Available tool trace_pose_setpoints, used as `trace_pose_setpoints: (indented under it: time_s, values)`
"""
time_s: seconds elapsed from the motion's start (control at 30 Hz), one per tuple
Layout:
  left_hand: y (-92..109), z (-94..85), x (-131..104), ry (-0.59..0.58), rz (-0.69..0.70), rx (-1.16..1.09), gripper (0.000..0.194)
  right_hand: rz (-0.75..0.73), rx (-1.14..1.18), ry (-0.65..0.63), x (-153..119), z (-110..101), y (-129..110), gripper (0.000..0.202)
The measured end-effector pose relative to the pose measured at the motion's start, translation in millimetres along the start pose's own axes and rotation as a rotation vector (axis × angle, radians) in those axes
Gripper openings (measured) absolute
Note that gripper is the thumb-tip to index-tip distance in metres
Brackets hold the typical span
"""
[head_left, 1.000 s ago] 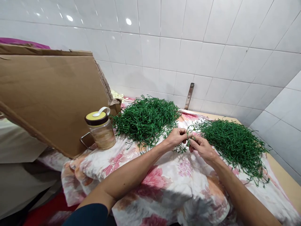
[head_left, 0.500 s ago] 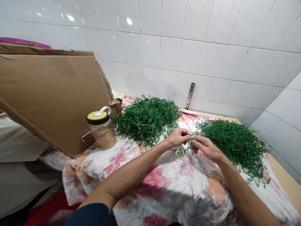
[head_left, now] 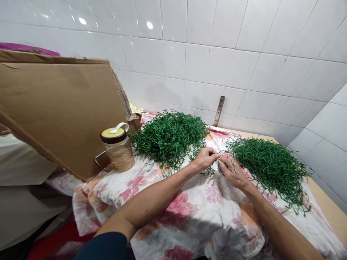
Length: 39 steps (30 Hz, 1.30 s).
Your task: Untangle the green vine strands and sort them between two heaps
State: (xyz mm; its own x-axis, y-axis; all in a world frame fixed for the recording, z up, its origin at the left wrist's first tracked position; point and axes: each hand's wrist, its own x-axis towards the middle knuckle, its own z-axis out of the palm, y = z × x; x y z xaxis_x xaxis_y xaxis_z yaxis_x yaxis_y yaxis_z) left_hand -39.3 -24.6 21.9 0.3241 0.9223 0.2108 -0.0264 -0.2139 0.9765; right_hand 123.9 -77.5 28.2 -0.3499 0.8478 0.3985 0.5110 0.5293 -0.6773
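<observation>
My left hand (head_left: pixel 205 159) and my right hand (head_left: pixel 232 173) meet fingertip to fingertip above the cloth, both pinched closed. A thin green plastic-looking stem (head_left: pixel 234 167) curls over the fingers of my right hand. Between the fingertips is something small and pale, too small to name. Beyond my left hand lies a heaped pile of tangled green stems (head_left: pixel 170 137). To the right of my right hand spreads a second pile of the same stems (head_left: pixel 271 168). A few loose stems lie on the cloth under my hands.
A flower-printed cloth (head_left: pixel 187 216) covers the table. On the left stands a clear jar (head_left: pixel 119 155) with a yellow-and-brown lid, in front of a large cardboard box (head_left: pixel 62 108). A white tiled wall (head_left: pixel 195 61) closes off the back, with a metal strip (head_left: pixel 219 110) against it.
My right hand has turned over slightly and its fingers have shifted. The green stem that hung between both hands now curls over the right hand. My left hand has barely moved.
</observation>
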Motion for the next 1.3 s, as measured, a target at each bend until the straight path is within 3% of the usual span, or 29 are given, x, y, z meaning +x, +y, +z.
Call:
trace_pose_setpoints:
  time_s: [0.07,0.2,0.3,0.4,0.53,0.67,0.73,0.8,0.9,1.07,1.2,1.3]
  values:
    - [-3.2,-5.0,5.4,0.080,0.023,0.042,0.033,-0.065,-0.062,0.003,-4.5,1.1,-8.9,0.030]
    - [6.9,-26.9,13.5,0.329,0.025,0.052,0.035,-0.121,-0.015,-0.191,-12.1,-1.2,-28.0,0.037]
    - [20.8,-37.4,12.1,0.242,0.064,-0.069,0.039,-0.007,0.193,-0.249,-9.6,-8.7,-27.7,0.037]
    - [27.9,-35.4,7.9,0.119,0.087,-0.109,0.041,0.094,0.423,-0.099,-3.8,-19.4,-14.4,0.037]
    - [26.0,-27.5,5.5,0.060,0.031,-0.117,0.042,0.207,0.587,0.177,-0.6,-45.3,1.2,0.034]
    - [21.9,-23.9,5.2,0.025,-0.023,-0.162,0.043,0.150,0.868,0.472,-1.1,-82.5,5.2,0.027]
    - [21.2,-22.7,4.1,-0.003,-0.041,-0.186,0.045,0.175,0.977,0.482,-1.0,-90.1,4.8,0.039]
    - [21.3,-21.3,2.6,-0.034,-0.056,-0.208,0.046,0.267,1.011,0.392,-0.2,-83.6,3.7,0.048]
    - [20.9,-19.0,0.9,-0.049,-0.042,-0.216,0.046,0.359,0.892,0.260,2.1,-55.5,2.0,0.046]
    - [13.9,-13.4,0.8,-0.042,-0.003,-0.172,0.045,0.214,0.341,0.301,3.8,-16.9,2.6,0.039]
    - [8.0,-8.8,-0.3,-0.056,0.030,-0.110,0.039,0.154,0.236,0.159,3.3,-9.1,6.0,0.034]
    - [9.2,-7.2,-1.8,-0.052,0.041,-0.083,0.037,0.161,0.191,0.150,3.1,-9.3,8.1,0.031]
